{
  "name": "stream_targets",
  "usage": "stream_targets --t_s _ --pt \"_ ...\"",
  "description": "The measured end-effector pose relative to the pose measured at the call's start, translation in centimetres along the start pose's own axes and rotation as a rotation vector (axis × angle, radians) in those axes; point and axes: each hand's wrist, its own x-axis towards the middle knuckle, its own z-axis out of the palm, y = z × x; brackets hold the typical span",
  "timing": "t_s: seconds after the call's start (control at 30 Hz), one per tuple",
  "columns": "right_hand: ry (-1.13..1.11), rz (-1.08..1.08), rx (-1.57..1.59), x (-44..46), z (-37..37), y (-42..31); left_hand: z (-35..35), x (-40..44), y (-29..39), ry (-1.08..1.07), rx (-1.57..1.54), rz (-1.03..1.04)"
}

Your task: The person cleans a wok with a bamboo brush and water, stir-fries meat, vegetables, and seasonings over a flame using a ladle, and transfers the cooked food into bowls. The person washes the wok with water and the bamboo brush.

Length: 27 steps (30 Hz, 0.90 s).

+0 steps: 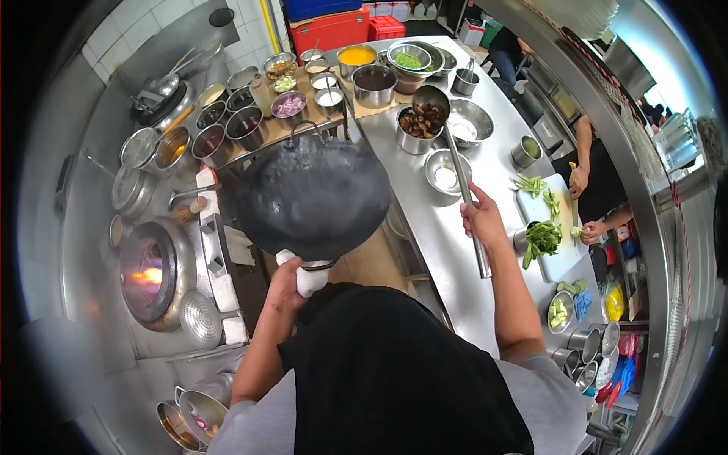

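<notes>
My left hand [285,287] grips a folded white cloth [311,280] around the near handle of a large dark wok [315,196], which steams a little. My right hand [483,216] is closed on the long metal handle of a ladle [432,102]. The ladle's bowl is over a steel pot [416,140] of dark brown pieces, with some of them at the bowl. Just beyond the ladle is a wide steel bowl [478,121], and a smaller bowl with something white [442,171] lies nearer me, left of the handle.
A burner [152,274] flames at the left, beside a perforated skimmer [201,320]. Several ingredient pots, one holding orange liquid [357,54], line the back. At the right, a co-worker's hands [578,182] work at a white board [557,254] with greens.
</notes>
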Motion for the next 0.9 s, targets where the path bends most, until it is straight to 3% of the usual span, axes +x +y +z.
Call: stream_targets --t_s 0.27,0.37,0.47,0.53,0.6,0.67,0.7,0.83,0.9 --pt "0.103 -0.039 -0.182 0.5 1.0 1.9 1.7 -2.1 4.0 0.084 0.087 0.03" --pt "0.277 -0.395 -0.684 0.2 3.2 3.9 1.7 -3.9 6.9 0.119 0.226 -0.029" --pt "0.252 -0.406 -0.544 -2.2 8.5 1.7 -1.3 -3.0 9.0 0.127 0.264 -0.023" --pt "0.087 -0.286 -0.305 -4.1 12.9 -0.6 -3.1 -2.6 10.8 0.183 0.217 0.018" --pt "-0.21 -0.333 0.026 -3.5 16.4 0.0 -7.0 -1.1 11.9 0.147 0.141 0.096" --pt "-0.43 -0.322 0.085 -2.0 19.7 0.7 -9.5 -1.1 13.4 0.131 0.121 0.183" --pt "-0.518 -0.215 0.114 -0.8 21.0 1.2 -10.3 -1.3 14.1 0.148 0.097 0.205" --pt "-0.847 -0.094 -0.14 4.5 26.9 2.7 -13.4 -3.6 15.9 0.148 -0.168 0.255" --pt "-0.932 -0.171 -0.178 6.2 30.9 3.3 -15.6 -3.9 15.6 0.176 -0.238 0.367"
